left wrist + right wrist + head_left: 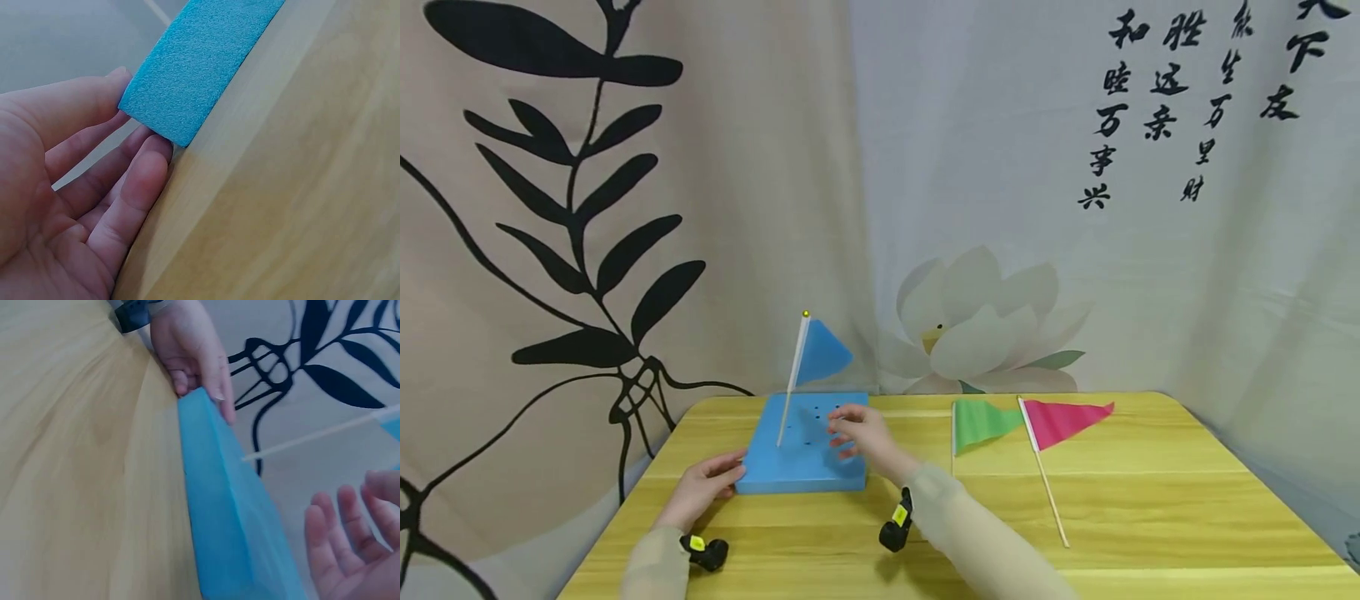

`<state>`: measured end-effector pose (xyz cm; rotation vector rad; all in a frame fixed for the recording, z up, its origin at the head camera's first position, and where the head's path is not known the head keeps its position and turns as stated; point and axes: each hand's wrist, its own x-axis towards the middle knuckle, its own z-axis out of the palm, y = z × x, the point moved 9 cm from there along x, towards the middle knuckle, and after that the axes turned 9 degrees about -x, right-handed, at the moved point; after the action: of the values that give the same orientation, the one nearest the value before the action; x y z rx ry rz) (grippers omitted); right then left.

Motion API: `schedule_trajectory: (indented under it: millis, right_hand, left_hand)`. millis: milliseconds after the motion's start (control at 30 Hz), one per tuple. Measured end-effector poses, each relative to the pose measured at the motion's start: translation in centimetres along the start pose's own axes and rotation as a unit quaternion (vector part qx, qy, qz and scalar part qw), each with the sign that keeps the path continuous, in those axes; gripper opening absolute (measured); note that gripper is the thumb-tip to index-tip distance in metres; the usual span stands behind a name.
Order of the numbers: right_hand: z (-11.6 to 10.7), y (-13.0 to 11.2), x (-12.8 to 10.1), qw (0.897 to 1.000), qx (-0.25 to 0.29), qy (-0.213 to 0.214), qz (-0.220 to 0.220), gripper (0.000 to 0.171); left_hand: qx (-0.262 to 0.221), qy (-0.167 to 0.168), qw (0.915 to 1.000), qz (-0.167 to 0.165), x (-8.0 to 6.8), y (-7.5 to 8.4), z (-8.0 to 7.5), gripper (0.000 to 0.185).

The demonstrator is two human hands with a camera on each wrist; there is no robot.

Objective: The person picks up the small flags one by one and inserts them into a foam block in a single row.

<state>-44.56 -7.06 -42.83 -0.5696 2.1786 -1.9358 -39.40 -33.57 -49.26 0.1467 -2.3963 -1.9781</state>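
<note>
A blue foam board (pixel 820 483) with small holes in its top lies on the table, towards the left. In it stands a blue flag (pixel 822 353) on a thin white stick, leaning a little to the right. My left hand (pixel 702 486) holds the board's near left corner. In the left wrist view the thumb (pixel 94 103) lies at the corner's upper edge and the fingertips (pixel 147 178) bend in at its lower edge. Over the right part of the board is my right hand (pixel 867 437), fingers loosely bent and apart, with nothing in it.
To the right on the wooden table (pixel 1165 508) lie a green flag (pixel 985 425) and a pink flag (pixel 1063 422), the pink one's stick pointing towards me. A printed curtain (pixel 775 167) hangs behind the table. Each wrist wears a small black camera.
</note>
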Motion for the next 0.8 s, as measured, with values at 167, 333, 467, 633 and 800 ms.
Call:
schedule_trajectory:
  millis: [167, 333, 467, 633, 800]
  right_hand:
    - [-4.8, 0.8, -2.7, 1.0, -0.022, -0.005, 0.021, 0.024]
    - [-10.3, 1.5, -5.3, 0.997, -0.066, 0.009, 0.037, 0.026]
    - [-13.7, 2.2, -7.3, 0.994, -0.098, 0.018, 0.047, 0.031]
    - [-15.7, 3.7, -9.0, 0.99, -0.127, 0.014, 0.067, 0.036]
    - [-17.0, 5.2, -9.8, 0.988, -0.13, 0.023, 0.082, 0.03]
  left_hand:
    - [0.006, -0.002, 1.0, 0.0, 0.3, 0.2, 0.3, 0.055]
    - [0.005, -0.013, 0.9999, -0.002, 0.7, 0.4, 0.9, 0.057]
    - [0.005, -0.02, 0.9998, -0.003, 0.8, 0.5, 1.1, 0.058]
    - [0.017, -0.021, 0.9996, -0.001, 0.6, 0.5, 0.5, 0.06]
    - [0.015, -0.019, 0.9995, -0.019, 0.5, 0.0, 0.5, 0.059]
